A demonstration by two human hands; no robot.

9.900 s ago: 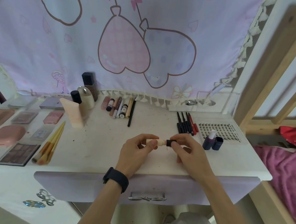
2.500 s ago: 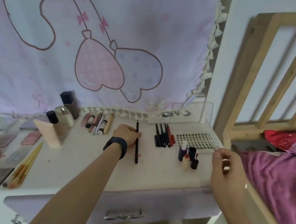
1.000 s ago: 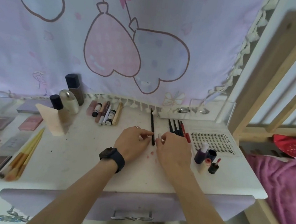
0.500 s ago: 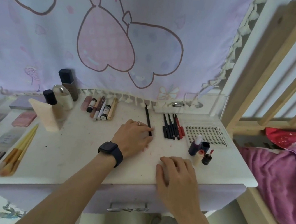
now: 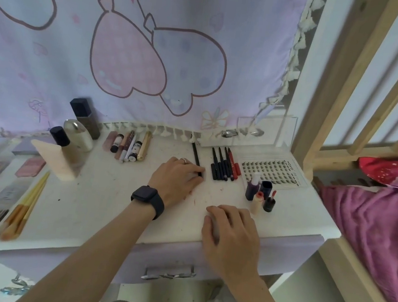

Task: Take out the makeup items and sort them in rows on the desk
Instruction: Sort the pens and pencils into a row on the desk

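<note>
Single head cam (wide-angle), looks fwd + down over desk (image 5: 101,196), close range; curtain (image 5: 161,6) fills top.

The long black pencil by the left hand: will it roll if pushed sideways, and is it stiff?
Probably it rolls: the black pencil looks slim and round, lying flat on the desk. Likely stiff and light, since it lies straight. The left hand touches only its near end, so it may pivot.

I am counting six slim cosmetic tubes (image 5: 127,146) at eleven o'clock on the white desk (image 5: 110,202), four thin liner pens (image 5: 222,165), three black and one red, at one o'clock, four small coloured bottles (image 5: 251,189) at two o'clock, and one long black pencil (image 5: 195,154) at twelve.
</note>
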